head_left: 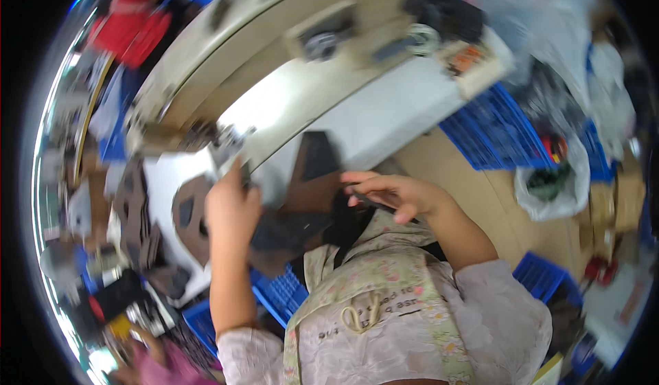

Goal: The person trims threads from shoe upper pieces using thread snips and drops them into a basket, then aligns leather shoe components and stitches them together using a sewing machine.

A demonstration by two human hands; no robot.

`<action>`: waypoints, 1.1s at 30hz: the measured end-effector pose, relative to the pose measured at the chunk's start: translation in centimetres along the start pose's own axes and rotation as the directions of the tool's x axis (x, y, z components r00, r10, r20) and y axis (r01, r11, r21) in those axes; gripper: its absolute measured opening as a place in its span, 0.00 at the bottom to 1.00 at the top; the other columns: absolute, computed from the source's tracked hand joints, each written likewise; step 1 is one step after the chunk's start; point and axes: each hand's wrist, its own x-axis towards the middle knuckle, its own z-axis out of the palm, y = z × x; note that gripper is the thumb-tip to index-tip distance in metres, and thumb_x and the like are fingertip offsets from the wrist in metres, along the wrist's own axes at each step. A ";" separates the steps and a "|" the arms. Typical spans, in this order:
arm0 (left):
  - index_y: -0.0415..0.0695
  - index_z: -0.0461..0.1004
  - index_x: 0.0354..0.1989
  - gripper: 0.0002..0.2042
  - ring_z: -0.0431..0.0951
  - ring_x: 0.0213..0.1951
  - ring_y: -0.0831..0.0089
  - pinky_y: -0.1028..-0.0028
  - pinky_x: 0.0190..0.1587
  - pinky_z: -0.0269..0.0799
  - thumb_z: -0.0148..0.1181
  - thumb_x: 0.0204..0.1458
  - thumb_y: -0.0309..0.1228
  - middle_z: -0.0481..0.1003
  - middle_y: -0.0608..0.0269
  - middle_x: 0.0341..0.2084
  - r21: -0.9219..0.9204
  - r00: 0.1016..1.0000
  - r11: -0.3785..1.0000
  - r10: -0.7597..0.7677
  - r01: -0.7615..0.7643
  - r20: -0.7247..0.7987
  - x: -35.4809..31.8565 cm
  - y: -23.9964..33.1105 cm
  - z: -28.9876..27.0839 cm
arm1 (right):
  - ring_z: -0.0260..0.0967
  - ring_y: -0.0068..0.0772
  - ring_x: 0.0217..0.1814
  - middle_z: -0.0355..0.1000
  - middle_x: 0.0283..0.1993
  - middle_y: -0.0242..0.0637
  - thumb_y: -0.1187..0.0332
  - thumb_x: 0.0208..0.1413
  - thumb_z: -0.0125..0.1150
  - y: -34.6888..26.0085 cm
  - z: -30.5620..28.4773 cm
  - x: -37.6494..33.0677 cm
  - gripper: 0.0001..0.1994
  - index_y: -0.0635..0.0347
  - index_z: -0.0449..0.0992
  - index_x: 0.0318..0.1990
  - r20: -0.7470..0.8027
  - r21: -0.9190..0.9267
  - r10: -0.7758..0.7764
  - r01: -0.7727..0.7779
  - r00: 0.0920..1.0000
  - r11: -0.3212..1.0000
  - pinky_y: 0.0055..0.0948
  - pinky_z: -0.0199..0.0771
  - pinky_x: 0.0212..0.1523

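Left hand: fingers curled, tips drawn together beside the metal assembly of the cream machine. Whether anything is pinched there cannot be determined. Right hand: half open, fingers loosely bent about a dark slender implement.

The brown-and-dark piece lies between the hands, right of the left hand and left of the right, its near part reaching toward the apron. A brown cut-out panel rests on the bench just left of the left hand; stacked brown parts lie farther left.

Assessment: handling would be best with the piece kept flat and its near part supported against drag. Left fingertips should keep clear of the metal assembly; the implement's tip should point away from the piece, with a firmer hold before use.

Limitations: motion blur affects the metal assembly and the left fingertips. The implement's type is unclear, being partly covered by the right fingers. The piece's near edge merges with dark material by the lap, so its full outline cannot be confirmed.
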 end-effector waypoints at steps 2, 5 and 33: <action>0.40 0.70 0.57 0.22 0.80 0.30 0.51 0.60 0.35 0.74 0.58 0.51 0.29 0.78 0.43 0.30 -0.015 0.998 0.999 -0.048 0.048 0.034 0.0 1.2 0.6 | 0.58 0.35 0.67 0.57 0.68 0.41 0.59 0.39 0.74 -0.9 0.6 0.6 0.40 0.66 0.66 0.62 -0.130 -0.056 0.066 -0.074 0.989 0.996 0.33 0.53 0.69; 0.38 0.68 0.59 0.23 0.79 0.44 0.49 0.63 0.48 0.74 0.60 0.56 0.33 0.77 0.45 0.44 -0.362 0.992 0.932 0.031 0.017 0.126 -2.0 0.7 1.2 | 0.64 0.29 0.57 0.66 0.58 0.39 0.55 0.37 0.72 -1.6 0.8 1.4 0.41 0.66 0.66 0.61 -0.302 -0.109 0.168 -0.209 0.938 0.972 0.27 0.62 0.58; 0.40 0.58 0.66 0.35 0.64 0.62 0.44 0.60 0.59 0.69 0.57 0.44 0.21 0.61 0.42 0.63 0.401 0.902 0.815 0.321 -0.418 0.288 -2.2 -8.1 1.2 | 0.66 0.47 0.61 0.68 0.57 0.48 0.59 0.40 0.73 -6.2 9.0 11.1 0.31 0.65 0.73 0.53 -0.133 -0.990 -0.427 -0.143 0.895 0.008 0.36 0.64 0.62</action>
